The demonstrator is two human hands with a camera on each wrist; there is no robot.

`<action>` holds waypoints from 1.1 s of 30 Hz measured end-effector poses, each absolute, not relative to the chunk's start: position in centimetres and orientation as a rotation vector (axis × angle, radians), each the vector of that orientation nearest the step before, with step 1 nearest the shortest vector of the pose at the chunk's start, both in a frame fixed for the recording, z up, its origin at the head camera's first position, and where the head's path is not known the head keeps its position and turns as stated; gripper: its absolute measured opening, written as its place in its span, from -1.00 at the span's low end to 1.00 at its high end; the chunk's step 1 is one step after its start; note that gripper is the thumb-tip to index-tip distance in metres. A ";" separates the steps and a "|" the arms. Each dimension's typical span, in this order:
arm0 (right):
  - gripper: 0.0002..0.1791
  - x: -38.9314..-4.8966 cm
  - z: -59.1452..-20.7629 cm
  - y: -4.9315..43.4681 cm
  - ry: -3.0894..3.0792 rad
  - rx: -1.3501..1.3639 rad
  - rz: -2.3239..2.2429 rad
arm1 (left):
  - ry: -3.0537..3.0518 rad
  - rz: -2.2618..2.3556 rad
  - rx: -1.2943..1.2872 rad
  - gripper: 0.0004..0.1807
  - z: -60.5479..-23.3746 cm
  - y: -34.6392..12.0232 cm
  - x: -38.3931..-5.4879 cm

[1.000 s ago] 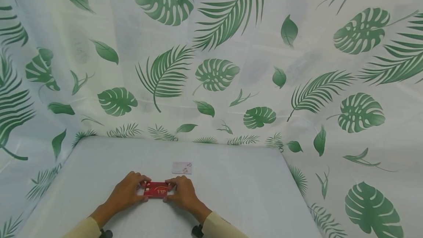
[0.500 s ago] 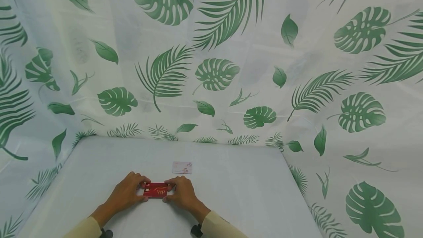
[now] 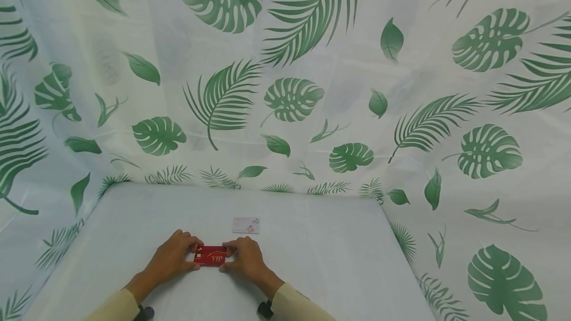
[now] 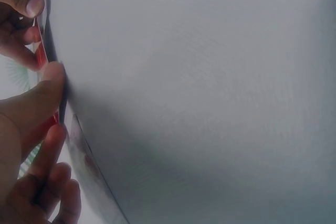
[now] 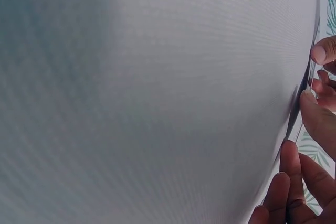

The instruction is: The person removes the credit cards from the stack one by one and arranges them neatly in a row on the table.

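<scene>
Between left hand and right hand, both curled to pinch its ends: the red card.
Light, even pressure should keep it from bowing; farther off, slightly right, the pale card lies on the bench.

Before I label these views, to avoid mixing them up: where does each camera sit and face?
Head: on the head, facing forward and down at the red card; left grip, right grip and sleeves show.
Left wrist: on that wrist, toward white tabletop; both grips at left edge.
Right wrist: on that wrist, toward tabletop; both grips at right edge.
Wrist views share tabletop and grips.
</scene>
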State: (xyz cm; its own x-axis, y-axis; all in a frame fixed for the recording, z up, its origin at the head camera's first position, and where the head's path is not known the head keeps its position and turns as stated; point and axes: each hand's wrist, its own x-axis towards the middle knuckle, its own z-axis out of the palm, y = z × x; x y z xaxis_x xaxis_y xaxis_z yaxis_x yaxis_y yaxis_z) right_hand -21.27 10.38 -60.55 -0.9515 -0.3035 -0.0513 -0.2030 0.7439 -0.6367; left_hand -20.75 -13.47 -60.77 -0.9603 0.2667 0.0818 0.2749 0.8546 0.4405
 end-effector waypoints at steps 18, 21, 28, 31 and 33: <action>-0.43 -21.4 -60.9 10.3 2.799 -0.399 -1.024 | -3.030 -0.724 -0.431 -0.45 -60.7 -13.4 -20.8; -0.43 -21.3 -60.8 10.3 2.802 -0.404 -1.033 | -3.028 -0.732 -0.430 -0.45 -60.8 -13.5 -20.8; -0.45 -21.2 -60.6 10.2 2.815 -0.414 -1.012 | -3.009 -0.753 -0.434 -0.46 -61.1 -13.5 -20.7; -0.45 -21.2 -60.6 10.1 2.818 -0.411 -1.000 | -3.010 -0.754 -0.432 -0.46 -61.1 -13.5 -20.7; -0.45 -21.2 -60.6 10.1 2.820 -0.412 -0.995 | -3.010 -0.751 -0.430 -0.46 -61.2 -13.5 -20.7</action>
